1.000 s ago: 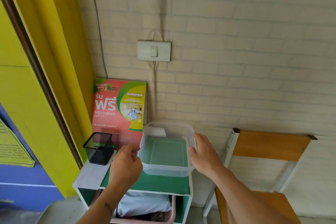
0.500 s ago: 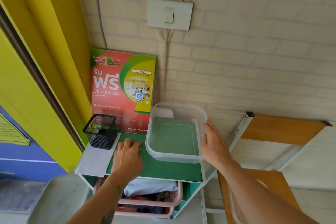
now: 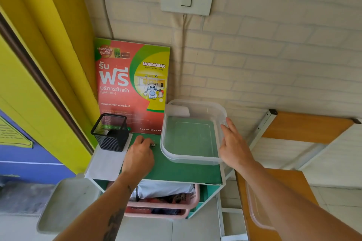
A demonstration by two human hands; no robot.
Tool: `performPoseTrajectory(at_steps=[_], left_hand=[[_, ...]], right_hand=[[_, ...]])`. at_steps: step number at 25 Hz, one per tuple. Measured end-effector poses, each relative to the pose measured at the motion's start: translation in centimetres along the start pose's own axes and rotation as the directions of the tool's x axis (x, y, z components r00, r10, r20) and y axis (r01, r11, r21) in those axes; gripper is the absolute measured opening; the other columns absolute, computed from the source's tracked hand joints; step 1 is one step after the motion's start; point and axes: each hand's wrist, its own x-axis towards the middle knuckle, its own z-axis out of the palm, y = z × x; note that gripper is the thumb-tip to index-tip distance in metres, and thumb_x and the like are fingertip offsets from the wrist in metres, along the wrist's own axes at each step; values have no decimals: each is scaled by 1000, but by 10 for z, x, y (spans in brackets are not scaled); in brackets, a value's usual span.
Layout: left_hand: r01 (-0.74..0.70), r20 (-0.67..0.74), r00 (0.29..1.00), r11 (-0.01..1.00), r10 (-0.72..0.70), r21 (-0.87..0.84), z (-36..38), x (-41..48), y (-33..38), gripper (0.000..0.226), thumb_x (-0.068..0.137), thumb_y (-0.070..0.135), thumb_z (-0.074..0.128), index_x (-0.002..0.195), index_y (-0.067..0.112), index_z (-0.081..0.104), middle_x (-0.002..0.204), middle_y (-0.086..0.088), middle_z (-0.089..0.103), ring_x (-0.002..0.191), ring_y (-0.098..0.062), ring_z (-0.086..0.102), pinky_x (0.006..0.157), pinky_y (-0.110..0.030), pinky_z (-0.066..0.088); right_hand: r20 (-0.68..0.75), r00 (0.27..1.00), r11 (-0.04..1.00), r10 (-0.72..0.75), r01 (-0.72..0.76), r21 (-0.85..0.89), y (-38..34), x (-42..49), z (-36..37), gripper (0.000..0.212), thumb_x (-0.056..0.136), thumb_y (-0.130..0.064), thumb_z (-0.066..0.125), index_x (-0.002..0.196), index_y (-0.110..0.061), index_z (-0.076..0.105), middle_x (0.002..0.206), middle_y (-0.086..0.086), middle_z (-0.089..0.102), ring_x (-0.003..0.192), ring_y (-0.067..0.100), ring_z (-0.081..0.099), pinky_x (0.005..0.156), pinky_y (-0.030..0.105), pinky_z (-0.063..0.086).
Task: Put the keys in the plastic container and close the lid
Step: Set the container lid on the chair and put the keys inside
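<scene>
The clear plastic container (image 3: pixel 191 159) stands without its lid and empty on the right part of the green shelf top (image 3: pixel 176 172). My right hand (image 3: pixel 234 145) lies flat against the container's right wall, fingers stretched out. A small metal part of the keys (image 3: pixel 152 145) shows on the green top just left of the container. My left hand (image 3: pixel 139 155) rests there with its fingertips curled around them. The clear lid (image 3: pixel 254 209) lies on the wooden chair seat at the lower right.
A black mesh pen cup (image 3: pixel 110 133) stands at the shelf's back left on a white sheet. A red and green laundry poster (image 3: pixel 131 84) leans on the brick wall. A pink basket (image 3: pixel 162 203) of clothes sits below. A wooden chair (image 3: pixel 305 127) stands on the right.
The container was set down on the green top and my right hand loosened to rest on its side. My left hand moved from the container to the keys. The camera came closer.
</scene>
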Motion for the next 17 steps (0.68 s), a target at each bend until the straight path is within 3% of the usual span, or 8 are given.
performPoseTrajectory(at_steps=[7,12,14,17], left_hand=[[27,-139,989,977,-57,-210,-17,4,16,19,83,-1,53,89,1,71,85,-13,66,73,-29,58,63,-30,44],[184,-146,952,886,-268,-425,-44,15,47,24,88,7,48,96,8,71,91,-9,71,78,-27,63,72,-32,51],[143,-175,953,873,-249,-466,-54,23,71,24,89,7,49,97,11,71,90,-6,71,79,-26,63,74,-29,48],[99,-154,969,876,-192,-471,-52,35,111,22,88,9,50,99,15,69,96,-6,69,83,-29,64,79,-36,53]], right_hand=[[9,1000,998,24,-23,-51,0,0,-1,56,97,-2,47,150,-11,31,166,-1,3,121,27,58,90,34,54],[16,999,997,43,-41,-61,4,3,1,59,97,-5,48,151,-13,28,166,-4,0,102,21,64,77,33,57],[23,999,998,48,-47,-47,5,4,2,59,97,-6,49,151,-14,28,166,-4,-1,93,19,65,75,33,58],[28,998,998,53,-52,-35,7,5,5,62,95,-6,50,152,-15,27,166,-5,-4,75,13,64,66,30,58]])
